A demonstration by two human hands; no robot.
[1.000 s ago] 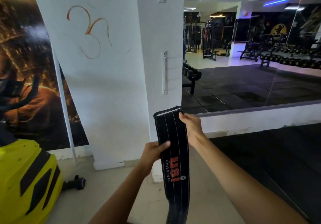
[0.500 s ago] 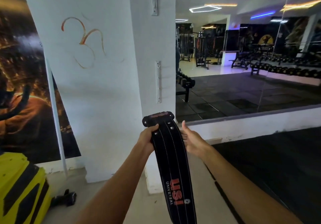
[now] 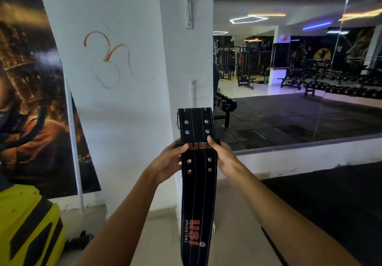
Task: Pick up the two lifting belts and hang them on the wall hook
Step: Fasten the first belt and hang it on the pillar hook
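Two bare forearms run to the left hand (image 3: 168, 160) and right hand (image 3: 224, 157) (no sleeves, rings or watch showing).

Both arms reach forward, left hand (image 3: 168, 162) and right hand (image 3: 224, 158) gripping (fingers curled).

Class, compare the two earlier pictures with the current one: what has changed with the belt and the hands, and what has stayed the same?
The lifting belt has been raised and turned flat-on, its buckle end now up near the wall hook. The left hand and right hand have shifted their grip to opposite edges at the loop; half a second ago the right hand was open beside it. The belt is not hung, and the white pillar and yellow machine are unchanged.
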